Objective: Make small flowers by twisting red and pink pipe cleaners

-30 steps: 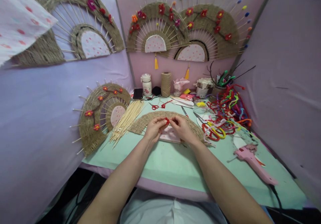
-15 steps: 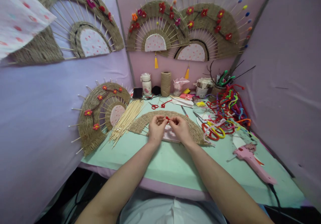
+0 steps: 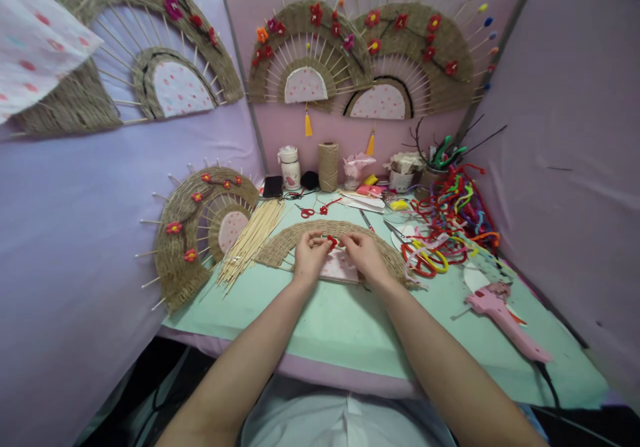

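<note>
My left hand [image 3: 311,255] pinches a small red pipe-cleaner flower [image 3: 332,241] between thumb and fingers. At the flower's right side, the closed fingertips of my right hand [image 3: 364,255] hold its edge; the exact contact is too small to see. Both hands are above a half-round woven twine fan [image 3: 280,243] lying on the table, its pale dotted centre panel [image 3: 340,268] showing between my wrists. Behind the fan lie small red-handled scissors [image 3: 306,212] and another red flower with a stem [image 3: 325,209].
Thin wooden sticks [image 3: 255,240] and a finished fan [image 3: 175,260] are at left. To the right are large scissors [image 3: 423,259], a heap of pipe cleaners [image 3: 457,207] and a pink glue gun [image 3: 507,323] with its cord. A twine spool [image 3: 329,167] stands behind.
My right fingers have shifted slightly right, away from my left fingertips. More of the red flower and of the fan's centre panel now shows. The view has moved a little.
</note>
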Action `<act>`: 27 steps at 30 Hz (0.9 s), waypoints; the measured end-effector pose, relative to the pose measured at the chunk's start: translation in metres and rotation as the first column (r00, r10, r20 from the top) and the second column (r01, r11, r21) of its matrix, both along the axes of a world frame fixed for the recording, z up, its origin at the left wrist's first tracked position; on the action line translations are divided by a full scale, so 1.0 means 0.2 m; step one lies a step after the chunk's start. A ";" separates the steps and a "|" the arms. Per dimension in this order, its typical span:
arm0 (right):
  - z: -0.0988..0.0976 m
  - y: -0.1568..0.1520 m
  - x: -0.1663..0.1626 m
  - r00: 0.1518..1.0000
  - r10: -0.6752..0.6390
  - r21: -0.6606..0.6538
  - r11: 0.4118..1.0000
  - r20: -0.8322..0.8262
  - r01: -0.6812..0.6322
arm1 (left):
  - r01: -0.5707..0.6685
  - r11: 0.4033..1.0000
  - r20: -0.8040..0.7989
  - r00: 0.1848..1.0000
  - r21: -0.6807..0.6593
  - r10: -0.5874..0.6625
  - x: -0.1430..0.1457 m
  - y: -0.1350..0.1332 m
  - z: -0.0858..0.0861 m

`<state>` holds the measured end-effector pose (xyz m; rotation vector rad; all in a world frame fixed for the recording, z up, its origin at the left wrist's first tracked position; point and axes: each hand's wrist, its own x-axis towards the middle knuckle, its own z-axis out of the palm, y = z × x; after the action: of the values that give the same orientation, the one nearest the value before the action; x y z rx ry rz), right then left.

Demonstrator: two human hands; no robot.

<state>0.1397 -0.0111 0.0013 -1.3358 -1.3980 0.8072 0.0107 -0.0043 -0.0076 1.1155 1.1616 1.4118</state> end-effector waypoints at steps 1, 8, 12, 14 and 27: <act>0.00 0.00 -0.01 1.000 -0.003 0.003 1.000 0.001 0.003 | -0.005 1.000 -0.005 1.000 0.011 0.005 0.00 0.00 0.00; -0.02 -0.01 -0.02 0.992 -0.068 0.128 0.990 0.108 0.054 | 0.047 0.999 0.032 0.998 0.020 -0.047 0.02 -0.03 0.04; 0.00 -0.02 -0.01 0.973 -0.121 0.171 0.981 0.197 0.087 | 0.041 0.997 -0.069 0.997 0.058 -0.037 0.00 -0.02 0.04; 0.01 -0.03 -0.01 0.968 -0.119 0.171 0.982 0.221 0.082 | 0.064 0.994 -0.137 0.989 0.087 -0.051 -0.02 -0.01 0.04; 0.01 -0.02 0.00 0.978 -0.070 0.107 0.993 0.197 0.050 | 0.153 0.988 -0.111 0.983 0.033 -0.148 -0.04 0.00 0.05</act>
<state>0.1396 -0.0156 0.0025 -1.4031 -1.5270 0.5651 0.0024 -0.0051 0.0019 1.2954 1.1030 1.2769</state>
